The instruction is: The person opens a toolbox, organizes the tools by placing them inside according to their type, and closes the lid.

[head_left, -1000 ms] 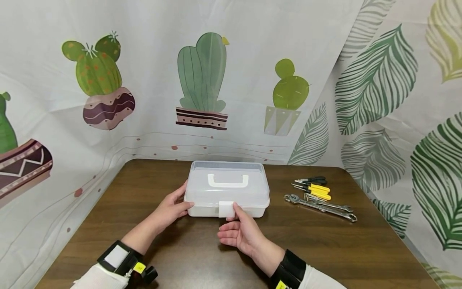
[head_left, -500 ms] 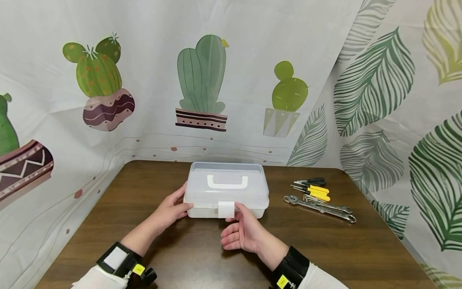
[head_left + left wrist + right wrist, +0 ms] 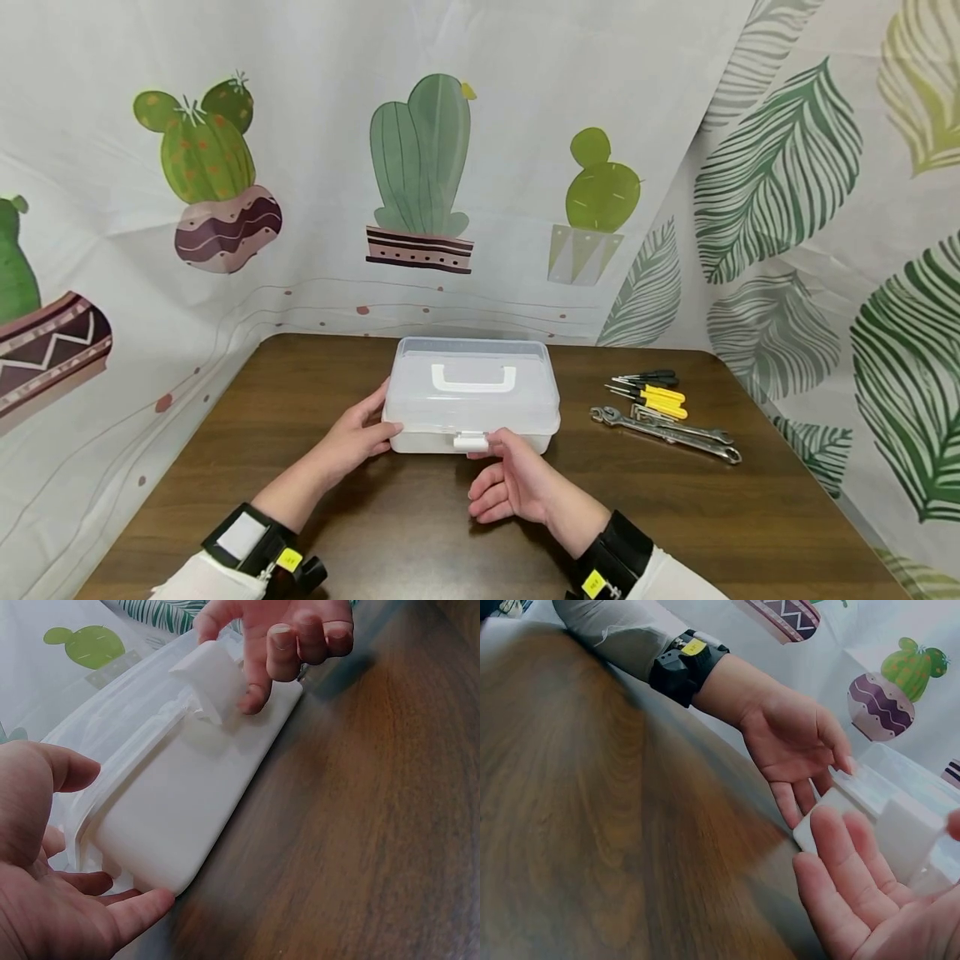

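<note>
A white plastic toolbox (image 3: pixel 427 442) with a translucent lid (image 3: pixel 465 408) and a white carry handle stands on the table, its lid down. At its left end my left hand (image 3: pixel 348 437) grips the corner, thumb on the front rim and fingers around the side. My right hand (image 3: pixel 521 483) pinches the edge of the white front latch (image 3: pixel 471 442) between thumb and index finger; its other fingers are loosely bent below. The latch (image 3: pixel 214 679) sticks outward from the box front in the left wrist view. In the right wrist view the right hand (image 3: pixel 877 900) partly hides the box.
Right of the toolbox lie black-handled screwdrivers (image 3: pixel 660 377), yellow-handled screwdrivers (image 3: pixel 663 398), hex keys (image 3: pixel 643 412) and metal wrenches (image 3: pixel 667 429). The brown wooden table (image 3: pixel 420 533) ends at a patterned cloth (image 3: pixel 517 167) behind.
The latch has swung from flat against the front to sticking outward. My right hand has shifted slightly right and down with it. The left hand stays at the box's left end.
</note>
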### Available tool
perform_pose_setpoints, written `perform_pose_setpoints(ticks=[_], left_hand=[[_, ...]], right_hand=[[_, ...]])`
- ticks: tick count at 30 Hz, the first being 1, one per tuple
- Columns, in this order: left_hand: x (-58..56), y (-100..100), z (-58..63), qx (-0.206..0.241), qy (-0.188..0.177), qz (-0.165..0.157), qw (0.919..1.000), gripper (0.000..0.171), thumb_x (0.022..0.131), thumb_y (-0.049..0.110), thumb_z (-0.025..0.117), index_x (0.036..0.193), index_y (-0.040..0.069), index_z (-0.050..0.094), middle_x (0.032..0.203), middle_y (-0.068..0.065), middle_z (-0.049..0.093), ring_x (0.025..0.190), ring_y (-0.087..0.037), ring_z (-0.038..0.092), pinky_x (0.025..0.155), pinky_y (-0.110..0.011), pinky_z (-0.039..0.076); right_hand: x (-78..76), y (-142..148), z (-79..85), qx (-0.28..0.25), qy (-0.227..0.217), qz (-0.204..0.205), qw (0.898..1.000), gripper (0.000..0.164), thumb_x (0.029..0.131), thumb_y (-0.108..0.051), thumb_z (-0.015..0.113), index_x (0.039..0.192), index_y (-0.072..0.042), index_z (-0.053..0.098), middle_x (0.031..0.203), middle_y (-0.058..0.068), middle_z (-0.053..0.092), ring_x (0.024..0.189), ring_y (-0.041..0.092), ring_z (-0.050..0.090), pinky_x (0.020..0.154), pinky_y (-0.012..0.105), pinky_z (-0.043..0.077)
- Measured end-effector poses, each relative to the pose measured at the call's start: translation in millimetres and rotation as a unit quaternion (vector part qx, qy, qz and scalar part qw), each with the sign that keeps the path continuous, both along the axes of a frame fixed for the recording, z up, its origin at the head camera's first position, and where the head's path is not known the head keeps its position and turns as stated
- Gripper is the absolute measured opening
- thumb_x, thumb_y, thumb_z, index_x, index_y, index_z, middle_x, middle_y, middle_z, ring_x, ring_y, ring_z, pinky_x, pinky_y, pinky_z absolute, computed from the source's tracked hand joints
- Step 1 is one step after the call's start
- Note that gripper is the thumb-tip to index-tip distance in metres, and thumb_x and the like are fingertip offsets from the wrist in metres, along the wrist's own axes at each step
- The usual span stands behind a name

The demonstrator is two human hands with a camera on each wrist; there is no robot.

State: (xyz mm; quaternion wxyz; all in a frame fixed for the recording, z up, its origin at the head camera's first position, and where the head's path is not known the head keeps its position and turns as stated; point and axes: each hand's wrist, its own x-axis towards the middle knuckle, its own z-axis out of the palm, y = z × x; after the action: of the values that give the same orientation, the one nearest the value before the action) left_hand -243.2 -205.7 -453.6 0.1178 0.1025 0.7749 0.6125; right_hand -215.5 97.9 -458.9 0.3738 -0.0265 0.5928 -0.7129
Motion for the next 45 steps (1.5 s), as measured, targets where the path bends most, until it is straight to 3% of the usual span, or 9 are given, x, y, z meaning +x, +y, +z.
perform_pose_setpoints(ticks=[5,12,17,26,31,34,37,42,45], left_hand=[[-0.4,-0.5,-0.6,0.001,-0.001,-0.003,1.0,0.079,0.103,0.026,0.063,0.165,0.036,0.016,0.173,-0.007,0.021,0.145,-0.035,0.044,0.108,-0.05,0.052],[-0.6,-0.2,-1.0,0.005,-0.007,-0.004,1.0,0.08,0.102,0.027,0.064,0.165,0.036,0.016,0.173,-0.007,0.02,0.145,-0.035,0.044,0.108,-0.051,0.052],[-0.4,0.2,-0.8,0.007,-0.009,-0.004,0.9999,0.079,0.103,0.026,0.063,0.165,0.036,0.016,0.173,-0.007,0.019,0.146,-0.036,0.043,0.109,-0.051,0.051],[0.0,1.9,1.4,0.007,-0.01,-0.003,0.9999,0.08,0.103,0.025,0.063,0.166,0.035,0.016,0.173,-0.008,0.018,0.147,-0.038,0.041,0.109,-0.052,0.051],[-0.3,1.3,0.0,0.005,-0.01,0.002,0.9999,0.08,0.102,0.025,0.064,0.165,0.036,0.016,0.174,-0.007,0.018,0.147,-0.037,0.042,0.109,-0.051,0.051],[-0.3,1.2,-0.2,0.005,-0.009,0.002,0.9999,0.08,0.103,0.025,0.063,0.165,0.037,0.016,0.174,-0.006,0.017,0.147,-0.036,0.042,0.109,-0.051,0.051],[-0.3,1.2,-0.1,0.006,-0.007,0.001,1.0,0.079,0.103,0.025,0.063,0.165,0.037,0.016,0.174,-0.007,0.017,0.147,-0.036,0.042,0.11,-0.051,0.051],[0.3,1.7,0.0,0.005,-0.008,0.001,1.0,0.079,0.103,0.025,0.063,0.165,0.036,0.016,0.174,-0.006,0.017,0.147,-0.036,0.042,0.109,-0.051,0.051],[0.5,1.6,0.2,0.007,-0.012,0.003,0.9999,0.082,0.102,0.025,0.064,0.166,0.034,0.014,0.173,-0.008,0.018,0.148,-0.036,0.04,0.11,-0.05,0.051]], right_hand=[[0.8,4.3,0.8,0.043,0.042,0.003,0.998,0.054,0.096,-0.036,0.045,0.135,0.001,0.038,0.073,0.002,0.072,0.065,0.018,0.073,0.065,0.036,0.061],[-4.3,8.7,-4.5,0.051,0.073,0.012,0.996,0.029,0.096,-0.018,0.058,0.12,-0.002,0.055,0.082,0.006,0.076,0.068,0.02,0.075,0.063,0.035,0.062],[-7.1,12.6,-7.5,0.093,0.112,0.016,0.989,0.024,0.094,-0.014,0.063,0.114,0.0,0.062,0.074,0.004,0.073,0.055,0.014,0.069,0.051,0.027,0.057],[-10.7,20.0,-2.0,0.215,0.234,0.041,0.947,0.019,0.092,-0.02,0.074,0.092,-0.002,0.07,0.058,0.004,0.066,0.042,0.011,0.061,0.039,0.024,0.049],[-12.3,16.7,-3.1,0.254,0.306,0.052,0.916,0.019,0.093,-0.022,0.074,0.083,-0.006,0.069,0.059,0.007,0.068,0.043,0.013,0.063,0.039,0.025,0.048],[-12.9,14.0,-3.6,0.259,0.33,0.063,0.906,0.015,0.093,-0.023,0.074,0.087,-0.011,0.069,0.061,0.008,0.069,0.043,0.013,0.063,0.039,0.025,0.046],[-12.7,12.4,-3.2,0.259,0.33,0.067,0.905,0.015,0.092,-0.028,0.074,0.097,-0.014,0.071,0.063,0.008,0.07,0.044,0.014,0.062,0.039,0.026,0.046],[-10.3,13.4,3.3,0.263,0.323,0.08,0.906,0.03,0.09,-0.034,0.075,0.109,-0.011,0.072,0.067,0.01,0.072,0.047,0.018,0.066,0.041,0.03,0.05],[-8.3,17.9,14.5,0.254,0.338,0.117,0.899,0.039,0.09,-0.035,0.076,0.118,-0.009,0.071,0.072,0.009,0.073,0.053,0.021,0.069,0.045,0.03,0.052]])
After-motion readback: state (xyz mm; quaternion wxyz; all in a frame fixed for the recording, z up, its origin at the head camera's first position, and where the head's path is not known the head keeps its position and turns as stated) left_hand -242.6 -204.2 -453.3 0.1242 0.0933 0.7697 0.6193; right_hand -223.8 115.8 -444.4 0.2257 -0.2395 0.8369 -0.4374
